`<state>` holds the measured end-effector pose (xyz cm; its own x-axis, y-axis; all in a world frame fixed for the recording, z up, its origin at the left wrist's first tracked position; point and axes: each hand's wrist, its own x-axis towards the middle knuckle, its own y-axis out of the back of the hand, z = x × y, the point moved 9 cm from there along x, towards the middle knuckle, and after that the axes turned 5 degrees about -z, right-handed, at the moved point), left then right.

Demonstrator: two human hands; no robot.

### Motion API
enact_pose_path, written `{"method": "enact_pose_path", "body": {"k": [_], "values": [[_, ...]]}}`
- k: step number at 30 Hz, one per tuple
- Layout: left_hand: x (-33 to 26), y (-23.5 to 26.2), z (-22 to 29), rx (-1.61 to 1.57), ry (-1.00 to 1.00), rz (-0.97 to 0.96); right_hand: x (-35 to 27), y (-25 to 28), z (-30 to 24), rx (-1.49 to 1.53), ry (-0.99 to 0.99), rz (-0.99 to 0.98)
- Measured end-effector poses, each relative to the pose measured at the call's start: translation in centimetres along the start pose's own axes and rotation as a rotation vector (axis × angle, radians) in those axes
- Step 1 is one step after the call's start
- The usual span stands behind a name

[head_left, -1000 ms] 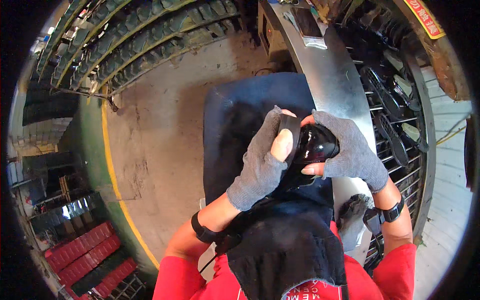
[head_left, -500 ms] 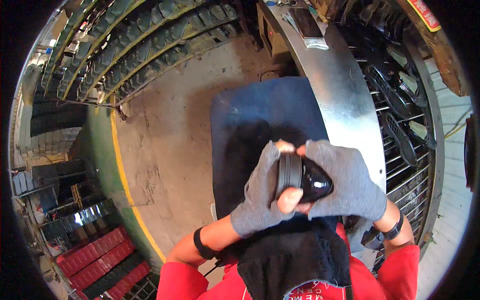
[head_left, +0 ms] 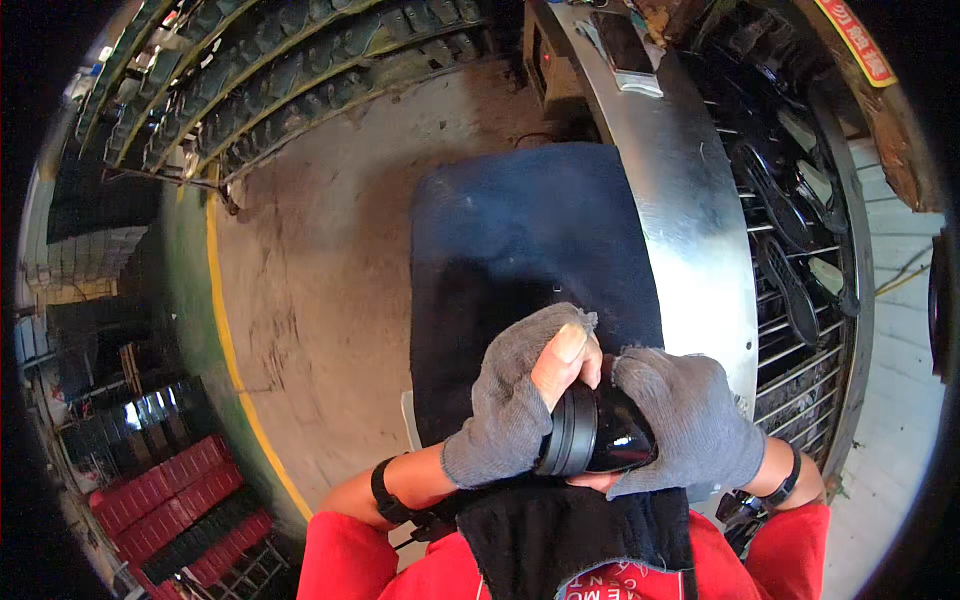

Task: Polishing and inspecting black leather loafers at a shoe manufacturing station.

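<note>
— A metal surface (head_left: 690,200) runs beyond the right hand (head_left: 690,420); farther right stands a metal rack (head_left: 800,372). Where's the black shoe (head_left: 615,425)?
— Between both hands.
— And their hold?
— The right clasps its glossy rounded end. The left hand (head_left: 515,395) curls against the grooved sole (head_left: 573,435); whether it grips, I can't tell.

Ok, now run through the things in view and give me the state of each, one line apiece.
Glossy black shoe: held, with its dark grey sole toward the left
Right gloved hand: wrapped around the shoe's glossy part
Left gloved hand: fingers curled beside the sole, exact grip unclear
Dark blue cloth: spread out
Phone-like slab: lying flat, dark-faced
Black shoe soles: lying on rack bars
</note>
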<state>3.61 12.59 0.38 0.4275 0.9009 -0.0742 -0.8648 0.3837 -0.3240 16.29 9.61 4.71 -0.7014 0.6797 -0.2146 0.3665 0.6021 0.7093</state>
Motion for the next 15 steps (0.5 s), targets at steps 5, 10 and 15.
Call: {"method": "enact_pose_path", "body": {"k": [5,10,15], "values": [[-1.2,1.0,0.1,0.012,-0.036,0.128,-0.8,-0.3,-0.4,-0.031,0.018,0.112],[-0.5,-1.0,0.0,-0.075,-0.069,-0.139,-0.1,0.1,-1.5,-0.093,0.105,0.025],[0.3,-0.6,-1.6,-0.164,0.107,-0.126,2.4,0.8,-1.9,-0.163,0.195,-0.030]]}}
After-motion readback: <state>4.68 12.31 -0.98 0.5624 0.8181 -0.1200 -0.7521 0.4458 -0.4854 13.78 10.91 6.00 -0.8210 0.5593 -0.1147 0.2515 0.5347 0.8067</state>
